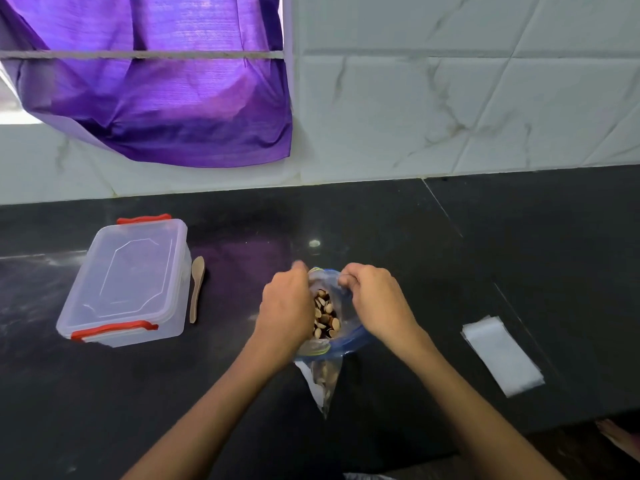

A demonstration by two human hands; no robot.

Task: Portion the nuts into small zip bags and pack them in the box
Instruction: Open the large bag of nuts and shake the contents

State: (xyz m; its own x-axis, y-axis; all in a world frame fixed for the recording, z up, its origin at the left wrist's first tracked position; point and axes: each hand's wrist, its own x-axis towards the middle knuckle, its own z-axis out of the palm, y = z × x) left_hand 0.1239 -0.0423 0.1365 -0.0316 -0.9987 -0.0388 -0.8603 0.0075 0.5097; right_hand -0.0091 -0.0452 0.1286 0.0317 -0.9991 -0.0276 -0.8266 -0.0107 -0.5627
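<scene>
— While both hands work at the mouth of the big zip bag (341, 336), why hold it like that, one on each lip?

— To spread the opening, I'd judge. The left hand (285, 306) has its fingers curled over the left edge of the mouth, and the right hand (375, 299) pinches the far right edge between thumb and bent fingers. Held apart that way, the bag stands on the black counter (519, 254) with its mouth up instead of slumping.

— And what's inside?

— The nuts (323, 315), halved pieces with pale faces and dark skins, piled in the belly of the bag between the two hands. A few more show through the clear lower corner that trails toward the person.

— Where do they end up?

— In the small zip bags (502, 355), which lie flat in a stack to the right, well apart from the big bag (near enough for the right hand to fetch one, I'd think). None looks filled yet, so portioning seems barely begun.

— And the box?

— The clear box (126, 282) sits to the left with its lid on. The near red clip looks down; I can't tell about the far one. It looks empty through the plastic, though glare makes that uncertain. A wooden spoon (196, 292) lies just beside its right wall, bowl away from the person, probably kept handy for scooping.
</scene>
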